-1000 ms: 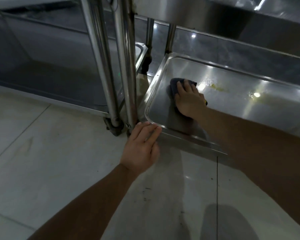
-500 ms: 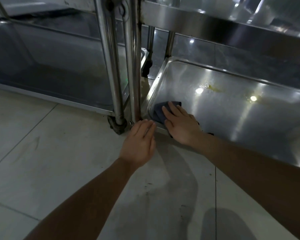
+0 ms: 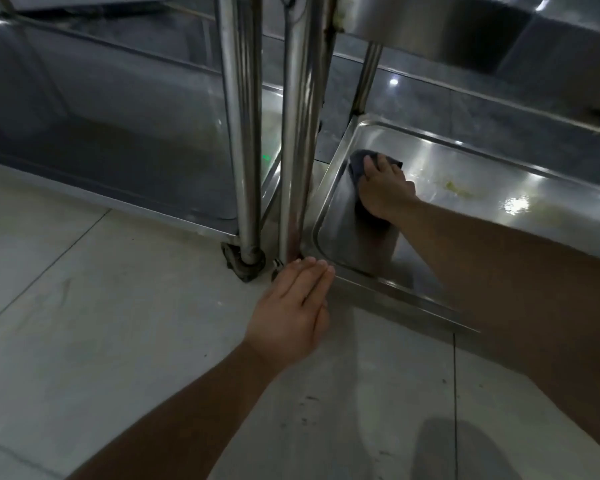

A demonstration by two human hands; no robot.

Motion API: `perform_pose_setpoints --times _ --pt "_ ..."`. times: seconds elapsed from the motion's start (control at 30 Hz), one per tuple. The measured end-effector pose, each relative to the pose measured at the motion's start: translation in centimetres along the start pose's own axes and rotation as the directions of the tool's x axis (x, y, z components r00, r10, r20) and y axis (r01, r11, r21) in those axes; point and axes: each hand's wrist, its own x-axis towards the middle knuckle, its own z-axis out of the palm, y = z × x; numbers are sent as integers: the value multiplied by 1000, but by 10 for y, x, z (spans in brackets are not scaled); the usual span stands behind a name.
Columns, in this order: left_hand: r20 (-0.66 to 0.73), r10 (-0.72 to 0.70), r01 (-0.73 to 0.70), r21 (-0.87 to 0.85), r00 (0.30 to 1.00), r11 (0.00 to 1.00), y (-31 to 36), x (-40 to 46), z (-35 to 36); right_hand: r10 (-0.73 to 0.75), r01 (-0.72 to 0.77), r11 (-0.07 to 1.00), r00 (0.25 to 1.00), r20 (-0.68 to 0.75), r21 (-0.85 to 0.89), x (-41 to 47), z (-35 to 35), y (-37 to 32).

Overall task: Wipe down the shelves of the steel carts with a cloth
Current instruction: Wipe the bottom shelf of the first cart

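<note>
Wiping the bottom shelf (image 3: 430, 237) of the right cart calls for flat, overlapping strokes that cover the whole tray, from rim to rim. Judging by the surface, the yellowish residue (image 3: 459, 189) to the right of the cloth is not yet cleared, so plan to work across toward it and toward the bright glare patch further right. Press evenly; a thin steel tray will likely show streaks where pressure lifts. Run the cloth into the raised rim and the rounded corners, where grime tends to collect.

Brace the cart as you wipe. Your left hand (image 3: 293, 306) lies with straight fingers, tips touching the near left corner of the shelf beside the post (image 3: 297, 133); it holds nothing. This contact should help stop the cart from rolling.

Your right hand (image 3: 383, 194) presses the cloth (image 3: 357, 161) flat against the shelf in its far left part, near the left rim. Fingers lie extended on top, not curled round it. The dark cloth sits under the palm and shows beyond the fingertips on the far side and along the left of the hand. Keep the palm centred on it so no edge drags loose.
</note>
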Motion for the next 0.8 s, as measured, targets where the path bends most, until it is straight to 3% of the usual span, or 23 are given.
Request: perform_pose_setpoints --times 0.1,0.23,0.5,0.8 --pt "11 7 -7 27 1000 1000 -1 -2 0 -20 20 1000 1000 -8 12 0 1 -10" --pt "45 43 -46 62 998 997 -6 -4 -2 -177 176 984 984 -31 -21 -30 3 -22" --pt "186 69 -68 -13 980 998 -11 3 -35 -420 425 904 903 88 -45 -140 16 -20" --pt "289 147 -165 40 946 985 42 16 -43 -508 516 851 856 97 -97 -209 9 71"
